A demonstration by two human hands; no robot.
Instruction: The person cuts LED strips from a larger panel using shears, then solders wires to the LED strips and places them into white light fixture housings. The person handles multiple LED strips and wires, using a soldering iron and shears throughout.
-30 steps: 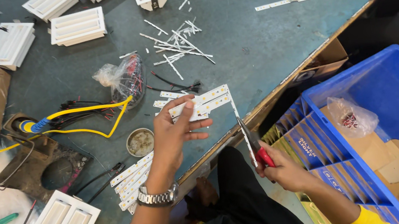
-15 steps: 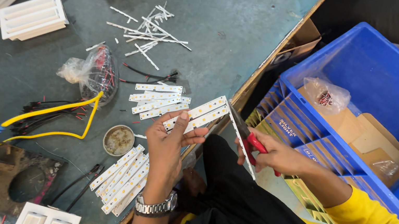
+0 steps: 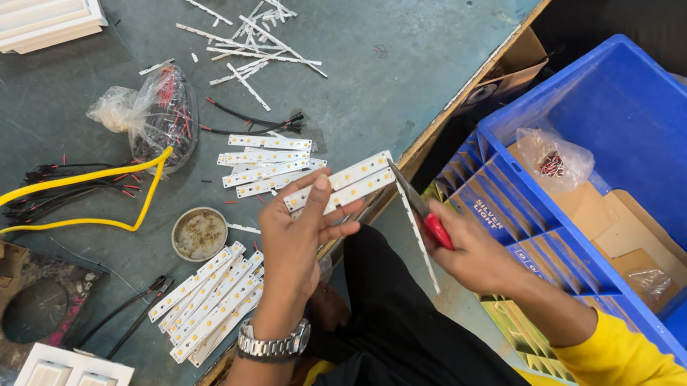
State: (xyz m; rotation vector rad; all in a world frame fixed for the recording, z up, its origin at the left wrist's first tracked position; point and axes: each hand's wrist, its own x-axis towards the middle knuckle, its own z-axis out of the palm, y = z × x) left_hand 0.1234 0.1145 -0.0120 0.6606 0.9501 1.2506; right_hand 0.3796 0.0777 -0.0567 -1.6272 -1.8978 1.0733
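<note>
Now the left hand [image 3: 300, 236] has lifted two white light strips [image 3: 341, 186] off the table [image 3: 393, 40], pinched between thumb and fingers. Right beside the strips, the right hand [image 3: 471, 256] grips one red-handled cutter [image 3: 429, 221] and one thin strip [image 3: 415, 228]. Four strips [image 3: 266, 161] lie just past them.

left hand [image 3: 296, 241] holding LED strips [image 3: 341, 186], right hand [image 3: 466, 252] gripping cutters [image 3: 420, 209]

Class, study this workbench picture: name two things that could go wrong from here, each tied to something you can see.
1. The right hand holds red-handled cutters plus a thin strip, blades close to the left hand; a slip might nick a finger.
2. The left hand holds its LED strips over the table edge; if dropped, they could fall off the bench.
</note>
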